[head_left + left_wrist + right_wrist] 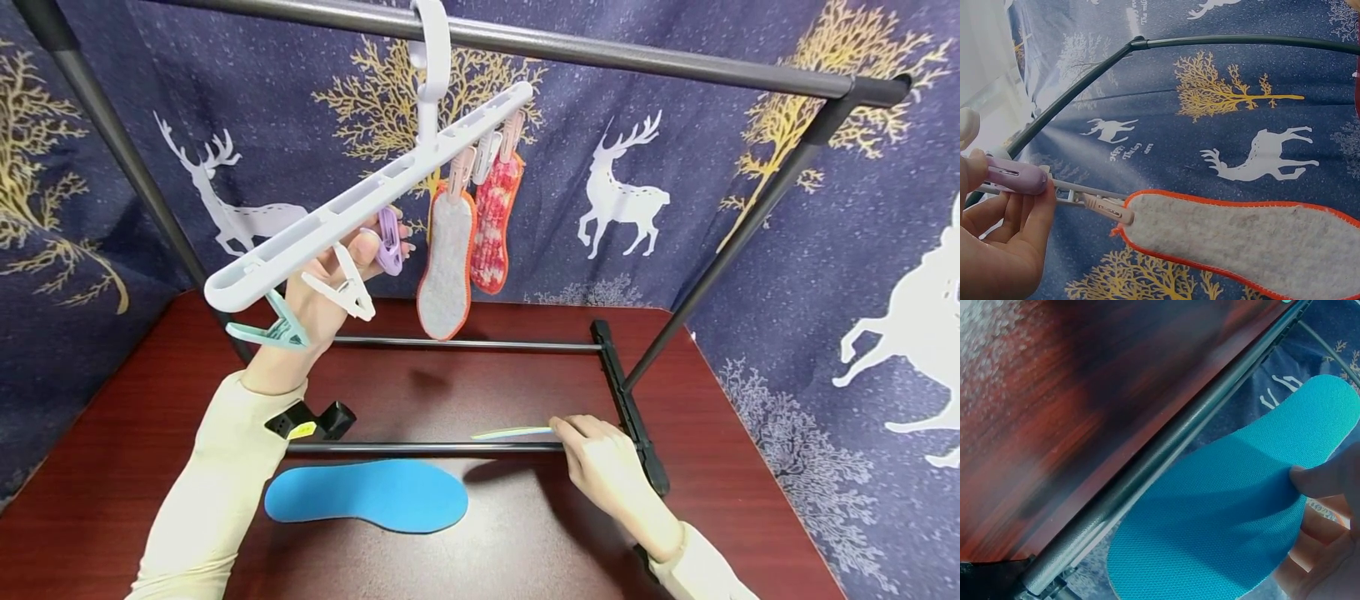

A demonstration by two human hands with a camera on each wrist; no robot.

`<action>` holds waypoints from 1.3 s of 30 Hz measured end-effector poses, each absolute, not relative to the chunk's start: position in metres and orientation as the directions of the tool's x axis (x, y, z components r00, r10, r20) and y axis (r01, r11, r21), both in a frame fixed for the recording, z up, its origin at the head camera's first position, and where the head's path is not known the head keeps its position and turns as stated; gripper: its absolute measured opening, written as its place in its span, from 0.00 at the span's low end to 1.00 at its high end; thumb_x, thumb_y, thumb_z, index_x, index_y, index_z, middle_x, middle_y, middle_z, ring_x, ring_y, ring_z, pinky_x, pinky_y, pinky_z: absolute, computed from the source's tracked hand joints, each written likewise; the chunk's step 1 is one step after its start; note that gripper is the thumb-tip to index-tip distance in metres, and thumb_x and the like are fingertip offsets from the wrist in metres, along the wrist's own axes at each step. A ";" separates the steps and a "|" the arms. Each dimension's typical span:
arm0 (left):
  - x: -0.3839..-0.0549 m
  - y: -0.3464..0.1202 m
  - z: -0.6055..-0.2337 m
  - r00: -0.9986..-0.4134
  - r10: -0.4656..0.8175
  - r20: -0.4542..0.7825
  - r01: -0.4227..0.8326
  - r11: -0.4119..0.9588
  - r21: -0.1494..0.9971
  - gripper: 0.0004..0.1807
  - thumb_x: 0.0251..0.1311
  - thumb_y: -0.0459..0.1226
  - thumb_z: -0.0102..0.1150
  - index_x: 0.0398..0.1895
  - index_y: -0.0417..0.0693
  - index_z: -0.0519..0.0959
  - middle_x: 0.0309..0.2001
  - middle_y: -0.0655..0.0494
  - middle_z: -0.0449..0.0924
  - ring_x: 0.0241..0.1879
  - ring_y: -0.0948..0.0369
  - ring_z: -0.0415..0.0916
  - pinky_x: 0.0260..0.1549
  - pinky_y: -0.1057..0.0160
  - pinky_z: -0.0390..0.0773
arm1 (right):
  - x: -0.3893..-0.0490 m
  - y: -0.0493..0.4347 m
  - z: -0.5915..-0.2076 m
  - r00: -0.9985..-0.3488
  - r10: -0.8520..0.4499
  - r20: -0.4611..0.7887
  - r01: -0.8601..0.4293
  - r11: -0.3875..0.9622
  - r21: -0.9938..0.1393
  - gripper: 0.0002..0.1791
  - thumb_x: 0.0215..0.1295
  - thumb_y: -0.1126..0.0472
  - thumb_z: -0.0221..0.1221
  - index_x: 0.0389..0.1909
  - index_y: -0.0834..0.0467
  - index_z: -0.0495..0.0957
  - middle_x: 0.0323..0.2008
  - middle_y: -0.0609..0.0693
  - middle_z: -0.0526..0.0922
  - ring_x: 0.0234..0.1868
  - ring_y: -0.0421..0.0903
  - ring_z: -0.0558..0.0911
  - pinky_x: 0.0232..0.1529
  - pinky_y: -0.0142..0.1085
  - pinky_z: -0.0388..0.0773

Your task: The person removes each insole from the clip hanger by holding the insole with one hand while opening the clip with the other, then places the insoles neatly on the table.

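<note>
My left hand point(1010, 256) pinches a purple clothespin point(389, 242) under the white clip hanger point(360, 210). In the head view, a white clip point(358, 302) and a mint clip point(281, 331) hang in front of that hand. My right hand point(600, 462) holds a blue insole point(1210, 512) by its edge, thumb on the blue face. This insole appears thin and edge-on in the head view, above the rack's lower bar. Another blue insole point(367, 493) lies flat on the table.
A grey insole with orange edging point(447, 267) and a red patterned one point(495, 225) hang from pink clips on the hanger's far half. The hanger hooks over the dark rack's top bar point(600, 57). A deer-print cloth point(555, 250) hangs behind the table point(465, 383).
</note>
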State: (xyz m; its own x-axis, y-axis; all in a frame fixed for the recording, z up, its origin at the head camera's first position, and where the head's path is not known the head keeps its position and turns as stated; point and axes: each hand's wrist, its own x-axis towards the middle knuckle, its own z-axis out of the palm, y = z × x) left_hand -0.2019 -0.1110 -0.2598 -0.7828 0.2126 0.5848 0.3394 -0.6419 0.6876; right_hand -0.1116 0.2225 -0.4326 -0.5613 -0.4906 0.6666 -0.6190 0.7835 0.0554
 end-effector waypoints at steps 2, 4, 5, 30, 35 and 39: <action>-0.203 -0.111 -0.260 -0.781 0.215 0.587 0.330 -0.656 0.679 0.21 0.50 0.40 0.73 0.49 0.48 0.81 0.42 0.52 0.82 0.44 0.59 0.82 0.48 0.60 0.80 | -0.111 0.223 -0.433 -0.564 -0.490 0.665 -0.618 0.785 0.054 0.14 0.53 0.70 0.58 0.41 0.58 0.83 0.31 0.47 0.85 0.31 0.45 0.83 0.28 0.40 0.79; -0.204 -0.112 -0.261 -0.769 0.236 0.594 0.289 -0.700 0.653 0.21 0.51 0.39 0.72 0.50 0.46 0.81 0.43 0.50 0.82 0.45 0.57 0.82 0.49 0.59 0.80 | -0.110 0.223 -0.433 -0.565 -0.491 0.663 -0.616 0.786 0.057 0.14 0.52 0.70 0.59 0.40 0.58 0.83 0.31 0.47 0.84 0.31 0.45 0.83 0.28 0.40 0.79; -0.204 -0.112 -0.262 -0.764 0.243 0.598 0.290 -0.698 0.655 0.21 0.52 0.39 0.71 0.51 0.46 0.80 0.44 0.51 0.82 0.45 0.57 0.82 0.50 0.59 0.80 | -0.110 0.223 -0.434 -0.565 -0.492 0.662 -0.615 0.786 0.060 0.14 0.51 0.70 0.59 0.40 0.58 0.83 0.31 0.47 0.84 0.31 0.45 0.83 0.29 0.39 0.79; -0.196 -0.111 -0.263 -0.796 0.144 0.587 0.448 -0.513 0.732 0.20 0.57 0.42 0.68 0.52 0.48 0.80 0.41 0.55 0.85 0.40 0.62 0.83 0.48 0.64 0.81 | -0.102 0.223 -0.432 -0.590 -0.537 0.603 -0.615 0.783 0.096 0.11 0.62 0.66 0.50 0.37 0.56 0.81 0.29 0.46 0.83 0.29 0.45 0.82 0.28 0.38 0.77; -0.195 -0.111 -0.262 -0.794 0.136 0.593 0.470 -0.481 0.740 0.19 0.57 0.44 0.67 0.50 0.49 0.80 0.41 0.55 0.84 0.40 0.62 0.83 0.47 0.65 0.81 | -0.102 0.224 -0.431 -0.598 -0.562 0.572 -0.618 0.777 0.118 0.14 0.43 0.70 0.61 0.34 0.55 0.79 0.28 0.45 0.82 0.28 0.44 0.82 0.27 0.38 0.77; -0.196 -0.111 -0.263 -0.797 0.141 0.588 0.462 -0.486 0.742 0.19 0.58 0.42 0.67 0.51 0.46 0.80 0.42 0.55 0.84 0.41 0.62 0.83 0.47 0.64 0.81 | -0.101 0.224 -0.432 -0.590 -0.580 0.562 -0.620 0.771 0.145 0.18 0.37 0.72 0.64 0.33 0.54 0.78 0.26 0.44 0.81 0.26 0.44 0.81 0.26 0.38 0.76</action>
